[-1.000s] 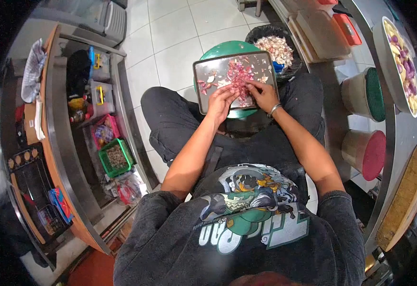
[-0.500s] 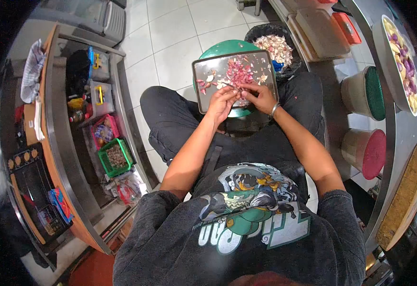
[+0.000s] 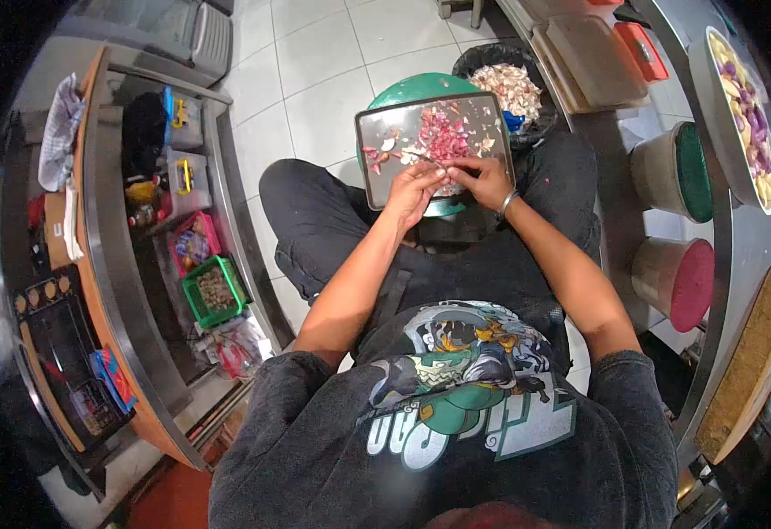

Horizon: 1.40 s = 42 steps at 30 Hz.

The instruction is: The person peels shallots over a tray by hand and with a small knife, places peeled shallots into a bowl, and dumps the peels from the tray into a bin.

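Green stool (image 3: 416,86) and dark tray (image 3: 389,120) lie under the grip, the tray resting on the stool between the person's knees. Pale tiled floor (image 3: 324,70) spreads out ahead. The left hand (image 3: 409,188) and right hand (image 3: 486,182) meet over the tray's near part, thumbs and fingertips pinched together on a small piece (image 3: 443,168), too covered to make out. Just beyond the fingertips, red-pink skins (image 3: 443,134) are heaped loose, thin and crumpled, with whitish flakes among them; darker red bits (image 3: 375,160) lie left of the grip. Ahead and to the right, a black-lined bin (image 3: 468,62) holds pale, papery skins (image 3: 507,84). Farther right stand two lidded tubs (image 3: 654,176) and a steel counter (image 3: 747,242) bearing a dish (image 3: 722,119) of cream and purple pieces; open shelves (image 3: 152,291) with baskets (image 3: 193,304) are well to the left.
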Each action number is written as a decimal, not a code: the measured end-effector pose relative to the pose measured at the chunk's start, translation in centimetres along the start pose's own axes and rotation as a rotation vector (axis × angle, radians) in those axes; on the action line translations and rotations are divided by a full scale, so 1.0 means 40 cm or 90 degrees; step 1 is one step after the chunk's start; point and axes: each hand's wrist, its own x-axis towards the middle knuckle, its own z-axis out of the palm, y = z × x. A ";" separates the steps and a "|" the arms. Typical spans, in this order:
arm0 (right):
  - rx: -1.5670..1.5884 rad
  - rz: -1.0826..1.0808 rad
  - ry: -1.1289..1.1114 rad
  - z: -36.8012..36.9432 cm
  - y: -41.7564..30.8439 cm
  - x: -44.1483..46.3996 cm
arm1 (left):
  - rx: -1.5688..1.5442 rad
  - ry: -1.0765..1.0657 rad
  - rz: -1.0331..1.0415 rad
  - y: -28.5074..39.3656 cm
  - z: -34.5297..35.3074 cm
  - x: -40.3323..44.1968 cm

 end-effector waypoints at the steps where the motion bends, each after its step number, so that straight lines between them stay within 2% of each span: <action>1: 0.011 -0.017 0.007 -0.003 -0.002 0.002 | -0.001 0.002 -0.001 0.001 0.003 -0.002; 3: 0.023 -0.034 0.013 -0.003 -0.007 0.002 | -0.102 -0.018 -0.010 0.003 0.001 -0.001; 6: 0.041 -0.032 -0.004 -0.004 -0.012 -0.001 | -0.116 -0.013 -0.010 -0.003 0.000 0.000; 9: 0.071 -0.024 -0.034 -0.008 -0.029 -0.001 | -0.103 -0.002 0.005 0.002 0.007 0.001; 12: 0.050 0.040 -0.039 -0.014 -0.057 -0.009 | -0.068 -0.009 0.024 0.004 0.005 0.005; 15: 0.130 0.071 -0.036 -0.008 -0.049 -0.007 | -0.036 -0.026 0.043 0.003 0.002 0.007; 17: 0.024 0.033 0.023 -0.007 -0.036 -0.003 | -0.037 -0.022 0.042 0.006 0.003 0.002; 21: 0.065 0.067 0.076 -0.008 0.010 0.020 | -0.021 -0.013 0.050 0.013 0.009 0.000; 23: -0.045 0.012 0.102 -0.005 0.016 0.022 | -0.028 -0.007 0.059 0.015 0.012 0.003; 26: -0.106 0.021 0.076 -0.006 0.000 0.012 | -0.042 0.006 0.076 0.012 0.008 0.002; 30: -0.034 -0.004 0.060 0.003 0.005 0.010 | -0.059 0.013 0.092 0.004 0.000 0.011; 32: 0.117 -0.033 0.049 0.006 -0.027 0.002 | -0.063 0.024 0.091 0.004 -0.004 0.012; 36: 0.063 -0.024 -0.011 0.006 -0.032 -0.005 | -0.049 -0.007 0.107 0.005 -0.011 0.015; 42: -0.075 -0.128 -0.010 -0.002 -0.043 -0.007 | -0.045 0.020 0.091 0.024 0.026 -0.005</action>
